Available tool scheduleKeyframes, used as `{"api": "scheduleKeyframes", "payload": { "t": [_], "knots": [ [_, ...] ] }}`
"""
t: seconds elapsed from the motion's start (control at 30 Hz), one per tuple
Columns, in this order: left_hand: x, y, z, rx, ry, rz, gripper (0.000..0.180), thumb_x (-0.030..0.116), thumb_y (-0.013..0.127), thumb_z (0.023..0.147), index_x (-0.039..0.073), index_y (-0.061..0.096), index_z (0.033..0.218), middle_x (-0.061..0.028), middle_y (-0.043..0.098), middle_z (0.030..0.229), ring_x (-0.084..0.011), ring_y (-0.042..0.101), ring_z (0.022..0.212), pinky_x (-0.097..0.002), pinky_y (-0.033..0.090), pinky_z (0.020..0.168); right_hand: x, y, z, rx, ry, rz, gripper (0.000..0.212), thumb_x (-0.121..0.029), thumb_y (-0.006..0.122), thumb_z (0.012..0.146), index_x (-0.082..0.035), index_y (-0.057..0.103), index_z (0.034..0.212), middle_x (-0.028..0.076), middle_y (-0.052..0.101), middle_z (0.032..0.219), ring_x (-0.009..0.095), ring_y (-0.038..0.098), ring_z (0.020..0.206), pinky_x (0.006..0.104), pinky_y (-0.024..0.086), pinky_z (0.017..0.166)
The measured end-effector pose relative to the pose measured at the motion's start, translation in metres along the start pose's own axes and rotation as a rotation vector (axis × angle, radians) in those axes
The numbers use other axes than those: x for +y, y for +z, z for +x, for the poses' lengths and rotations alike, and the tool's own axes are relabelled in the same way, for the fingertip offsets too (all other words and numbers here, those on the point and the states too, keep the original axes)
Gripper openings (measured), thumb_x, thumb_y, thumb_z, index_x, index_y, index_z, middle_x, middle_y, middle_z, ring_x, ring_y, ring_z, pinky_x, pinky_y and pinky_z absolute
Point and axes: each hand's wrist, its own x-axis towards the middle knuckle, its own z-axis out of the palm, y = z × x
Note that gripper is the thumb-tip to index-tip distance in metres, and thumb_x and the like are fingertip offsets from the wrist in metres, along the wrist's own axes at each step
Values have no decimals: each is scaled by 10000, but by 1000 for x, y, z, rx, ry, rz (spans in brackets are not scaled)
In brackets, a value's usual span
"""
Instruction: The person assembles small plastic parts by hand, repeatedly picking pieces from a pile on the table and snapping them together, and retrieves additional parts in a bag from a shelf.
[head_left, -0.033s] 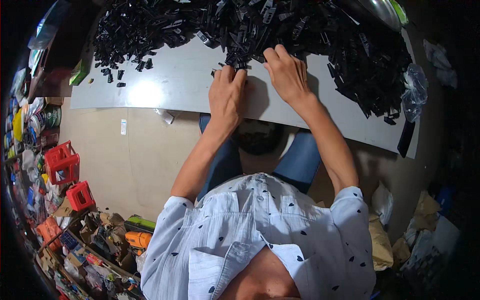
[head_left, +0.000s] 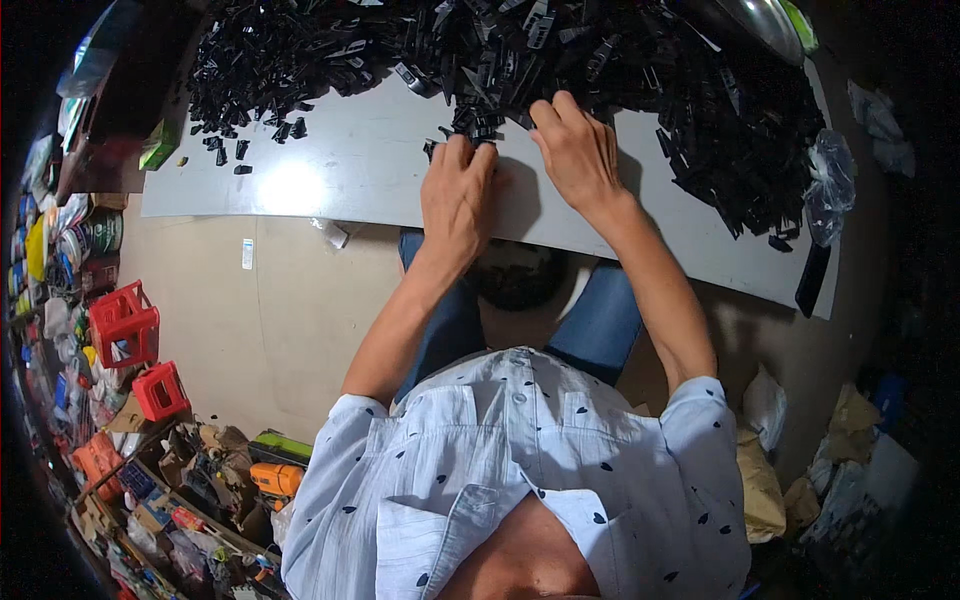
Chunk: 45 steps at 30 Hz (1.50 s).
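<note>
Our left hand (head_left: 457, 195) has its fingers curled at a cluster of black parts (head_left: 478, 124), our right hand (head_left: 580, 150) bent at the main heap's edge; we can't tell if either is clamped on anything. We've got angular, glossy black pieces (head_left: 730, 150) along the smooth grey table (head_left: 360, 160), a crumpled clear bag (head_left: 830, 175) at right, and a white slip (head_left: 247, 253) on the floor, print too small to read.

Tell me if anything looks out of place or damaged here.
Nothing looks clearly damaged. A small pale slip lies on the floor like stray litter. Crumpled clear plastic beside the black pieces, at the right edge of the table, also looks stray.
</note>
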Motion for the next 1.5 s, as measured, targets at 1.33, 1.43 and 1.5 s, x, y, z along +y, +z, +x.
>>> {"api": "scheduleKeyframes", "payload": {
  "t": [1.33, 1.43, 1.5],
  "knots": [
    [-5, 4, -6, -117, -94, -510, 259, -55, 708, 656, 21, 663, 900, -95, 553, 891, -277, 587, 841, -349, 496, 721, -1, -45, -37, -375, -181, 97, 222, -183, 675, 843, -39, 509, 813, 113, 546, 676, 304, 585, 619, 395, 444, 548],
    [-6, 5, -5, -105, -51, -483, 265, -51, 710, 648, 19, 661, 899, -96, 552, 890, -280, 583, 836, -355, 492, 717, -3, -45, -34, -398, -205, 43, 210, -188, 673, 848, -45, 522, 815, 104, 567, 694, 287, 602, 632, 390, 462, 558],
    [-6, 3, -5, -91, -41, -479, 267, -50, 711, 643, 15, 659, 897, -97, 551, 891, -280, 583, 834, -358, 491, 714, -7, -46, -30, -425, -234, 5, 182, -172, 656, 850, -44, 532, 811, 103, 582, 692, 282, 612, 636, 385, 472, 561]
  ]
}}
